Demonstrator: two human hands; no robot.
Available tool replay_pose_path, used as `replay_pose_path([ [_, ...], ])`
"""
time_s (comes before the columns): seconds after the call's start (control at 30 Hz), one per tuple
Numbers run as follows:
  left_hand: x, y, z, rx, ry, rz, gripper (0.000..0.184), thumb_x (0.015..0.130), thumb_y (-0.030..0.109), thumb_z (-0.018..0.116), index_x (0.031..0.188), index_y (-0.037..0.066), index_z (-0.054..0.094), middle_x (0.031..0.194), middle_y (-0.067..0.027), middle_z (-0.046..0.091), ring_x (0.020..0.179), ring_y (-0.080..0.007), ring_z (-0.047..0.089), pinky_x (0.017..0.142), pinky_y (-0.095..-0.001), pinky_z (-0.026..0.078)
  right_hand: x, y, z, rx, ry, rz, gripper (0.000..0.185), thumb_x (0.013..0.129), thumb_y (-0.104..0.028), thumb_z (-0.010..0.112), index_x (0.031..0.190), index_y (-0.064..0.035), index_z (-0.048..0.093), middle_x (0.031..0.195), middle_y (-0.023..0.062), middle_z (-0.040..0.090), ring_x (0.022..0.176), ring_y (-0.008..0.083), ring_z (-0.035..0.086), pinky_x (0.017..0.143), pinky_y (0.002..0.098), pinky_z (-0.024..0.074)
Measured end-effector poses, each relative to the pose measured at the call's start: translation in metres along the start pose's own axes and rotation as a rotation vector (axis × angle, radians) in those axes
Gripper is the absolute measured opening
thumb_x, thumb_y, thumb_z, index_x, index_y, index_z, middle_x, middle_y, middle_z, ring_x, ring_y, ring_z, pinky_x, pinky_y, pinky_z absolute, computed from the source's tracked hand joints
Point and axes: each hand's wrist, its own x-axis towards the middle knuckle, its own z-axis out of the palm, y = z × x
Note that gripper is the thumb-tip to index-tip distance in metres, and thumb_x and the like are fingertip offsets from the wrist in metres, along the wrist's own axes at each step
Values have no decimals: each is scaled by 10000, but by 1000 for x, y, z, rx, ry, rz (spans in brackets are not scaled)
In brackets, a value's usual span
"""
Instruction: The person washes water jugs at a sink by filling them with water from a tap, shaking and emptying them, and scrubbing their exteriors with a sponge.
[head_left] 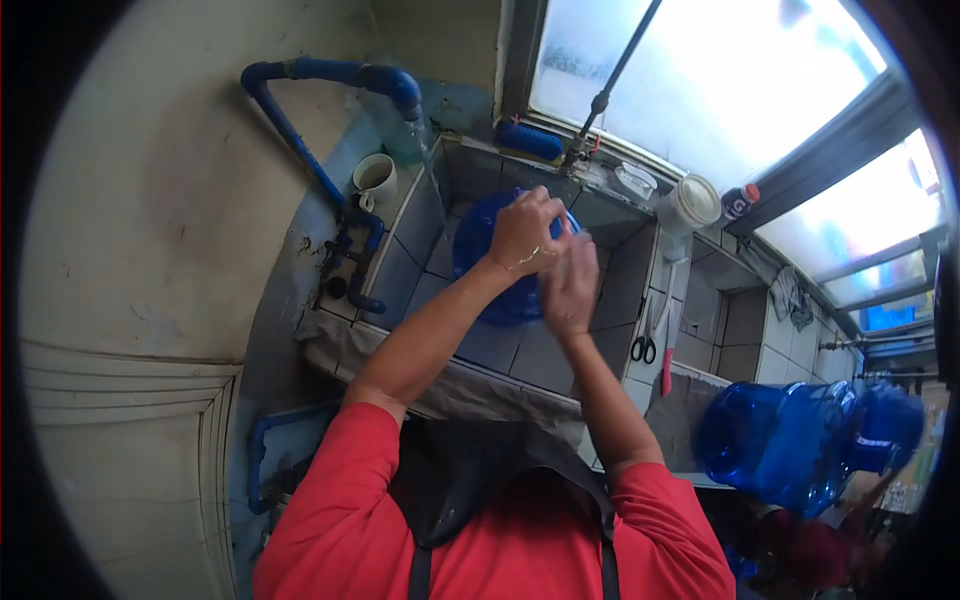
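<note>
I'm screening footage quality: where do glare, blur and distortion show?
Head view: glare whitens the large glass window; motion blur softens the bare right hand, while the bare left hand looks sharper; wide-angle distortion stretches the edges inside a black border.

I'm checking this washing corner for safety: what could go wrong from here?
Water runs from the blue pipe into the tiled basin, so a wet left hand or right hand might slip on the blue container. The scissors on the right ledge might nick a reaching arm. The white mug beside the basin could get knocked.
</note>
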Motion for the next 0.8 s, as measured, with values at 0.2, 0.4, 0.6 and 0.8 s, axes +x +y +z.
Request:
replay_pose_path([
  [0.2,-26,22,-36,-323,-480,577,127,726,133,695,778,75,594,839,-120,570,832,-333,608,725,-425,513,77,39,-39,396,-538,775,465,956,-458,534,1285,-147,638,1373,191,560,1281,380,514,1046,408,428],
  [0.4,-40,-37,-64,-69,-72,6,105,849,146,662,888,56,627,916,-121,619,876,-308,635,781,-391,495,28,54,-5,536,-318,157,479,983,-354,528,1331,-26,565,1447,154,503,1357,334,445,1119,376,359],
  [0.6,-5,-131,-62,-15,36,-119,201,932,255,589,902,58,619,888,-181,660,849,-388,638,751,-462,494,-17,68,50,239,-176,796,503,1024,-359,397,1358,-2,515,1400,220,517,1309,389,459,1096,472,353],
  [0.8,3,-138,-53,279,48,-352,313,943,375,564,989,67,602,891,-238,660,886,-456,625,738,-504,478,-22,18,58,212,118,193,516,1003,-289,439,1434,-7,430,1484,216,418,1402,389,344,1172,455,243],
])
